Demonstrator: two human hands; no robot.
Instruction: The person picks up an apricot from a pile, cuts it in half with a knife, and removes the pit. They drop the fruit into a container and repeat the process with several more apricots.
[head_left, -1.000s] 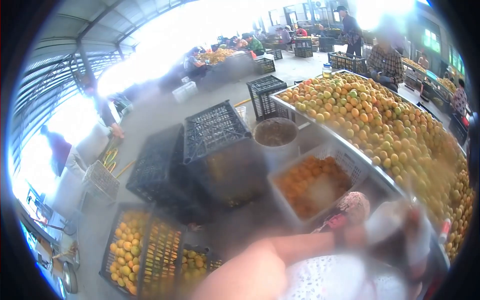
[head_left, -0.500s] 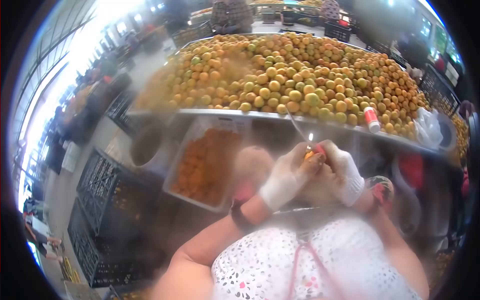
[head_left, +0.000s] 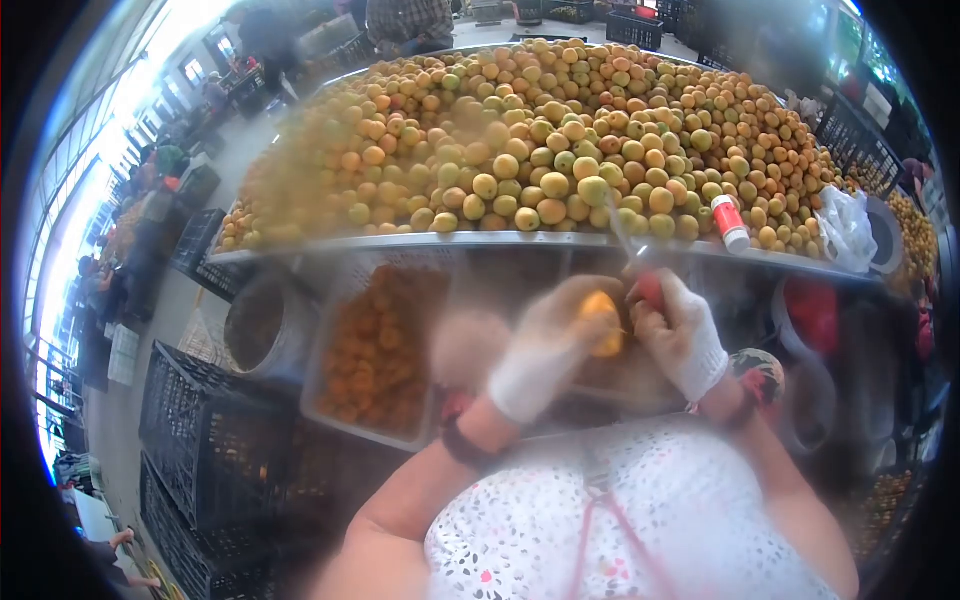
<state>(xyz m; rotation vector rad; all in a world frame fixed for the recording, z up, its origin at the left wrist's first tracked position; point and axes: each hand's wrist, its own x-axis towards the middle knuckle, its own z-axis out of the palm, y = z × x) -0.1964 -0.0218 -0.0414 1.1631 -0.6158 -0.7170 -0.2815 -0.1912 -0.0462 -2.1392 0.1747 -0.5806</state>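
Note:
My left hand (head_left: 545,345), in a white glove, is closed around a bright orange piece of fruit (head_left: 602,322) that looks like apricot. Close by on the right, my gloved right hand (head_left: 683,335) grips a knife (head_left: 650,290) by its red handle. Its thin blade points up and away, overlapping the front edge of the fruit table in view. Beyond both hands lies a large heap of yellow-orange apricots (head_left: 560,150) on a metal-edged table (head_left: 480,240). Below and left of that edge, a white tub (head_left: 312,400) holds many orange fruit pieces.
A red and white bottle (head_left: 731,224) lies among the fruit, with a clear plastic bag (head_left: 846,230) to its right. Black crates (head_left: 175,410) are stacked at lower left, near a bucket (head_left: 265,325). Other people work in the background. Lens smears blur parts of the view.
My hands have moved apart. The left has shifted slightly left with the orange fruit piece, which now shows clearly; the right keeps the knife. The head view has tilted a little.

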